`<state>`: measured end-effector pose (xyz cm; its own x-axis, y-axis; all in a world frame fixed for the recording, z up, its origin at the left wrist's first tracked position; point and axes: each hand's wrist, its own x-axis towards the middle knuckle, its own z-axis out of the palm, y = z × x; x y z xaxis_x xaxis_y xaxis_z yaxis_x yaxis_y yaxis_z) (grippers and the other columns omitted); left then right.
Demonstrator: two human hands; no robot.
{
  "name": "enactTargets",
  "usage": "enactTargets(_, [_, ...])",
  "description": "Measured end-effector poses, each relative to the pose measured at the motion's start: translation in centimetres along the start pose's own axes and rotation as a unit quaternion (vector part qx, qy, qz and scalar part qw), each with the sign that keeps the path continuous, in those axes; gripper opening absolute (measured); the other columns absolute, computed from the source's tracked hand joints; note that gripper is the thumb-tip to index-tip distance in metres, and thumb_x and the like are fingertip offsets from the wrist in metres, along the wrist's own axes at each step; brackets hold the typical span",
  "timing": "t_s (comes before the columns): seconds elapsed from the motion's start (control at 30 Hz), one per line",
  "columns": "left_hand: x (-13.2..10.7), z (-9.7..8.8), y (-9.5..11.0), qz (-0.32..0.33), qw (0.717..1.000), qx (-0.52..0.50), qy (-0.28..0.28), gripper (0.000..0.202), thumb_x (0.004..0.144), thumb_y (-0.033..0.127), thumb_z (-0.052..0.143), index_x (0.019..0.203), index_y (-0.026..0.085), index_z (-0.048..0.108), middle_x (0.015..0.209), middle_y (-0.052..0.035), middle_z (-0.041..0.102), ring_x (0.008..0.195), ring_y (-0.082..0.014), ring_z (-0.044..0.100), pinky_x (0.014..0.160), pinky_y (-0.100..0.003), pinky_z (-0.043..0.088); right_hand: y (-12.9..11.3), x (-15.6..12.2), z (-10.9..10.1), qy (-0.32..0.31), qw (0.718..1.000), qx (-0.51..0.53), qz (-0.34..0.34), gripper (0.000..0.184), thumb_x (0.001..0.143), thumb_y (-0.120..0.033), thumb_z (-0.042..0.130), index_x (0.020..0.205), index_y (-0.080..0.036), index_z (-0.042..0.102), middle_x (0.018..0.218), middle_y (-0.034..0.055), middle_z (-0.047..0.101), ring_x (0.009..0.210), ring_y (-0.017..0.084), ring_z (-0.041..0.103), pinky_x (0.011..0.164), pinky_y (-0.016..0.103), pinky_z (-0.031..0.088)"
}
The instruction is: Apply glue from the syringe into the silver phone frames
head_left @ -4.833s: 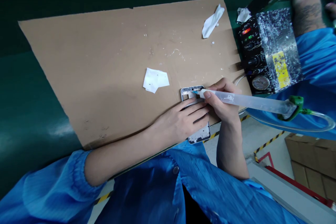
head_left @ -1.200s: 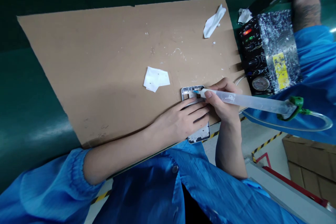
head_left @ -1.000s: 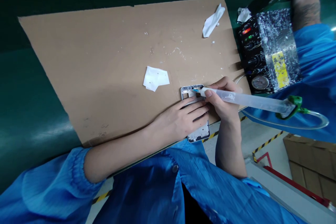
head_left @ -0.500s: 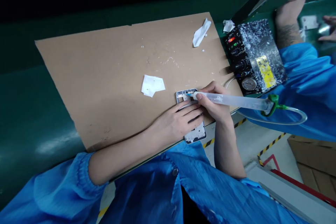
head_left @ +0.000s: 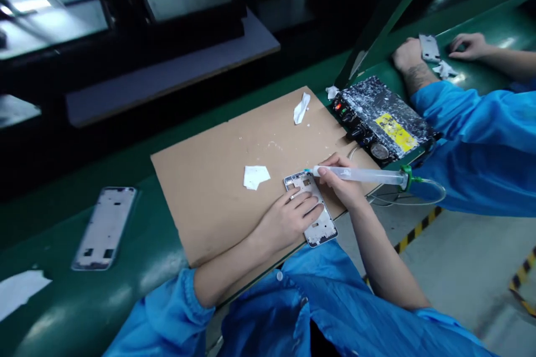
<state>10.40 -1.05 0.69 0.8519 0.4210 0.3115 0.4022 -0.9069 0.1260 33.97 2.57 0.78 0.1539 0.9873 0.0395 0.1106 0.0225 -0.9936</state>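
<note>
A silver phone frame (head_left: 322, 226) lies on a brown cardboard sheet (head_left: 209, 189) near its front edge. My left hand (head_left: 288, 218) rests flat on the frame, fingers stretched out, pressing it down. My right hand (head_left: 341, 184) grips a clear glue syringe (head_left: 364, 176) like a pen. The syringe tip sits just above the frame's upper end. A green cap and a thin clear hose (head_left: 422, 192) leave the syringe's rear end.
A second phone frame (head_left: 104, 227) lies on the green belt (head_left: 62, 301) at the left, with white paper (head_left: 19, 287) near it. Two white wipes (head_left: 255, 175) (head_left: 301, 107) lie on the cardboard. A spattered black dispenser box (head_left: 383, 120) stands at the right. Beyond it another person's hands (head_left: 408, 56) work.
The camera has tilted up and back, showing more of the belt, the second frame and the neighbour's hands. My hands keep their hold; the syringe tip has lifted slightly off the frame's top.
</note>
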Motion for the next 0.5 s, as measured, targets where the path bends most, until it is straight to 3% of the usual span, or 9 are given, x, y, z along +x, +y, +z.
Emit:
enactTargets(0.13, [-0.2, -1.4, -1.3, -0.024, 0.996, 0.044, -0.075, 0.047, 0.119, 0.015, 0.056, 0.164, 0.016, 0.070, 0.164, -0.0100, 0.077, 0.159, -0.0280, 0.068, 0.144, -0.052, 0.043, 0.7, 0.3, 0.4, 0.052, 0.997, 0.059, 0.003, 0.060, 0.081, -0.081, 0.099, 0.085, -0.027, 0.073, 0.063, -0.0010, 0.071, 0.052, 0.017, 0.061, 0.052, 0.029, 0.049])
enactTargets(0.27, [1.4, -3.2, -6.4, -0.154, 0.970, 0.067, -0.178, 0.060, 0.117, 0.019, 0.057, 0.177, 0.024, 0.061, 0.179, -0.0070, 0.066, 0.173, -0.0279, 0.055, 0.153, -0.056, 0.029, 1.3, 0.6, 0.9, 0.088, 0.990, 0.114, -0.007, 0.055, 0.082, -0.074, 0.101, 0.084, -0.027, 0.071, 0.058, -0.0021, 0.068, 0.048, 0.015, 0.056, 0.046, 0.025, 0.042])
enactTargets(0.4, [3.1, -5.7, -13.8, -0.279, 0.936, 0.129, -0.169, 0.066, 0.112, 0.013, 0.050, 0.177, 0.020, 0.061, 0.185, -0.0153, 0.057, 0.179, -0.0362, 0.046, 0.150, -0.072, 0.028, 1.7, 1.0, 1.2, 0.102, 0.983, 0.152, -0.013, 0.055, 0.081, -0.072, 0.100, 0.082, -0.027, 0.069, 0.058, -0.0023, 0.067, 0.046, 0.013, 0.053, 0.044, 0.024, 0.039])
enactTargets(0.5, [3.0, -7.7, -17.0, -0.365, 0.907, 0.158, -0.140, 0.071, 0.110, 0.008, 0.043, 0.179, 0.012, 0.056, 0.193, -0.0227, 0.042, 0.181, -0.0416, 0.042, 0.147, -0.078, 0.029, 1.7, 1.2, 1.4, 0.104, 0.980, 0.171, -0.007, 0.055, 0.080, -0.072, 0.099, 0.081, -0.027, 0.069, 0.057, -0.0026, 0.065, 0.046, 0.013, 0.053, 0.044, 0.023, 0.040])
